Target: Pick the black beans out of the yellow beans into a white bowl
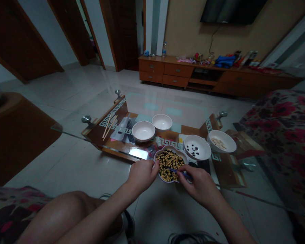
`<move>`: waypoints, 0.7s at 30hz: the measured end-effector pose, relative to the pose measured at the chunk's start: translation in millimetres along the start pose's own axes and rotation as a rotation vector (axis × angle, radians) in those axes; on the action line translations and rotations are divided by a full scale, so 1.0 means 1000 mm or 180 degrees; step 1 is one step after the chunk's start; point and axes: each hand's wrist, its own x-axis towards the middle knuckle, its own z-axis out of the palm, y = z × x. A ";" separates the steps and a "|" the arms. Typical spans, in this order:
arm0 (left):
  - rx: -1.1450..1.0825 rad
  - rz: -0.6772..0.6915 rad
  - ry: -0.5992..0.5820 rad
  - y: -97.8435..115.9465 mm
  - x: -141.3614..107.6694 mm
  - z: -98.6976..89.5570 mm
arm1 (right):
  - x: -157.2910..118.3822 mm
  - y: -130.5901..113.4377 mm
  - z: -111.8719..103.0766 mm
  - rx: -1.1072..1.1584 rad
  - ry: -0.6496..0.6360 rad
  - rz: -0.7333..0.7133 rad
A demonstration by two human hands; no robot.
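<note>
My left hand [143,173] is closed on the left rim of a scalloped dish [183,156] with a pale purple edge. Yellow and black beans [169,162] lie mixed in the dish. In my right hand [197,181] is a slim blue-purple tool [173,170], apparently tweezers, its tip down among the beans; whether it grips one is too small to tell. A white bowl [204,155] behind my right hand contains several black beans [193,149]. Farther right, another white bowl [231,145] holds pale, cream-coloured pieces [218,143].
Two white bowls [143,132] with nothing visible inside stand left of centre on the glass table [73,134]. Wooden chopsticks [109,127] lie at the left, by a clear plastic bag [122,128]. Metal table supports [86,119] show near the corners. A cluttered cabinet [178,70] stands beyond.
</note>
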 end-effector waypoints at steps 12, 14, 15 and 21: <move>-0.0008 -0.0007 -0.0022 0.000 0.001 0.002 | 0.002 -0.006 0.005 -0.0001 -0.0027 -0.0040; 0.0003 -0.0001 -0.0003 0.000 0.001 0.002 | 0.002 -0.007 0.005 -0.0034 -0.0007 -0.0074; 0.0008 0.0008 0.0014 0.000 0.001 0.002 | 0.002 -0.007 0.005 -0.0054 -0.0002 -0.0085; -0.0001 0.0044 0.0058 -0.002 0.001 0.003 | 0.002 -0.008 0.005 -0.0121 -0.0046 -0.0088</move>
